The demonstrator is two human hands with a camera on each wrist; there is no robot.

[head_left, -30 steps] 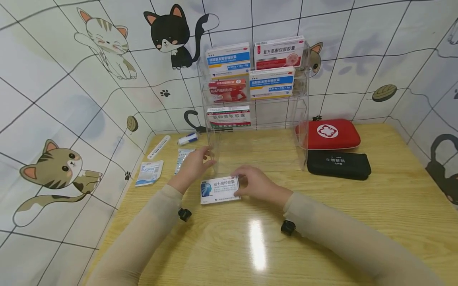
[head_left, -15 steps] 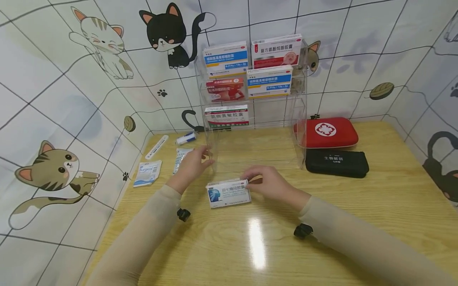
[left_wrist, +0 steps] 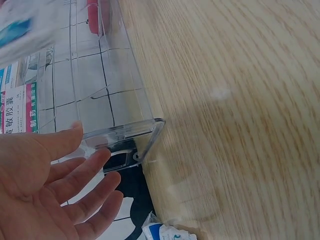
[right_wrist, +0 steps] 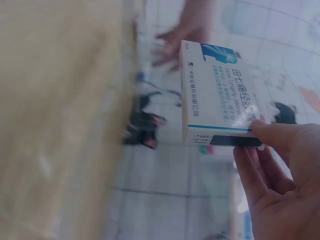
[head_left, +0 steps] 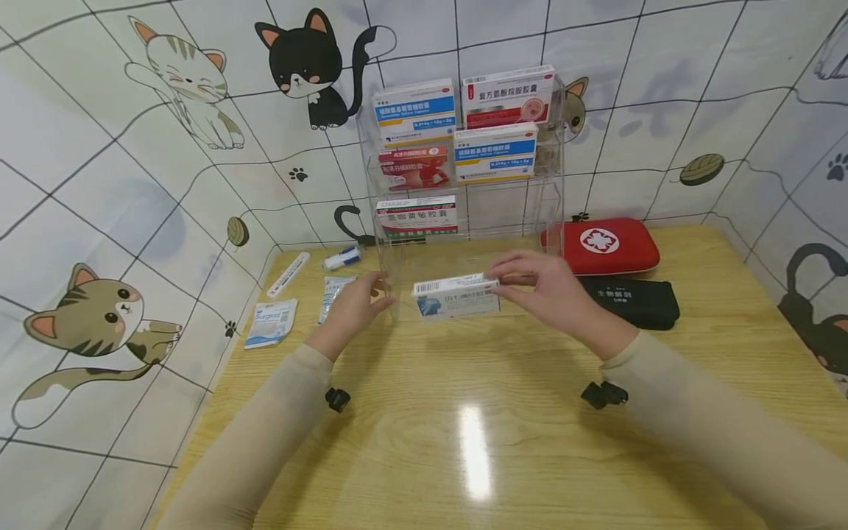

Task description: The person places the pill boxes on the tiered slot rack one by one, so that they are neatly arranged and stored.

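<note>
Between the thumb and fingers of my right hand [head_left: 546,291], a white medicine box [right_wrist: 220,92] with a blue head picture is pinched by one end. It is raised above the table, in front of the lower part of the clear display rack [left_wrist: 120,131]. My left hand [head_left: 351,309] is at the rack's left side; in the left wrist view its thumb and relaxed, spread fingers lie on either side of the side panel's edge. Higher on the rack stand a green-and-white box [head_left: 417,217], a red box [head_left: 415,168] and several other medicine boxes.
A red first-aid case [head_left: 603,246] and a black zip case [head_left: 632,300] lie right of the rack. To its left are a surgical packet [head_left: 270,324], a white strip [head_left: 288,274], a small blue-and-white roll [head_left: 342,258] and another packet [head_left: 331,294]. Patterned walls border the table.
My right hand has lifted the white box off the table and moved it right and toward the rack, turning its top edge into view. My left hand has stayed by the rack's side.
</note>
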